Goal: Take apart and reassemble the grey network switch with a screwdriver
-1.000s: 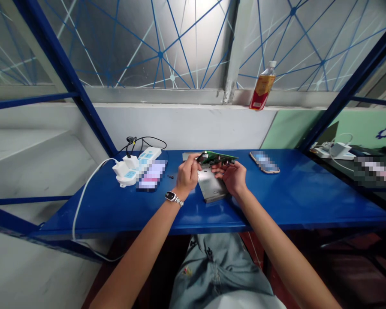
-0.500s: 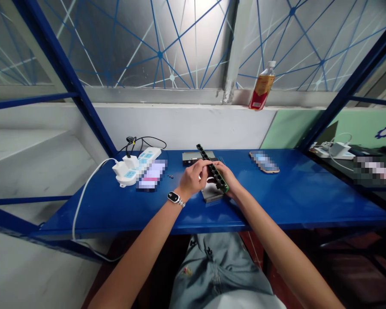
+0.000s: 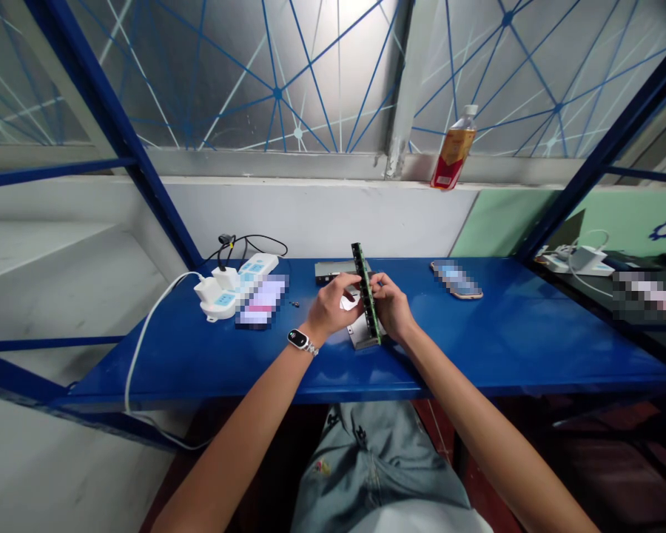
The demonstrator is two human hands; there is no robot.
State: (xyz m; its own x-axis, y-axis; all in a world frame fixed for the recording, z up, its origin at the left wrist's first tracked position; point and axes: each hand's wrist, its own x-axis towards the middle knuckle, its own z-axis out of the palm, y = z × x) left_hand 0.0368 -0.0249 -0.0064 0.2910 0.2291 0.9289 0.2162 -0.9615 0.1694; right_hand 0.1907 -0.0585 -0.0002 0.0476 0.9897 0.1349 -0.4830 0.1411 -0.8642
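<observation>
A long, narrow green circuit board (image 3: 365,294) with a row of black sockets is held up edge-on over the blue table. On its left side the fingers of my left hand (image 3: 331,300) pinch it. From the other side my right hand (image 3: 391,305) grips it between thumb and fingertips. Beneath the board lies a grey metal casing (image 3: 360,337), partly covered by the hands and board. Just behind, a flat grey and black metal piece (image 3: 328,272) rests on the table, its right part hidden by the board.
To the left are a white power strip (image 3: 263,263) with plugs and a phone (image 3: 263,300). Tiny dark parts (image 3: 294,304) lie near my left hand. Another phone (image 3: 456,280) is at the right. A drink bottle (image 3: 453,152) stands on the ledge above the blue table (image 3: 505,348).
The circuit board has turned from a slant to nearly upright in view. My right hand's fingers have shifted from behind the board to its right edge.
</observation>
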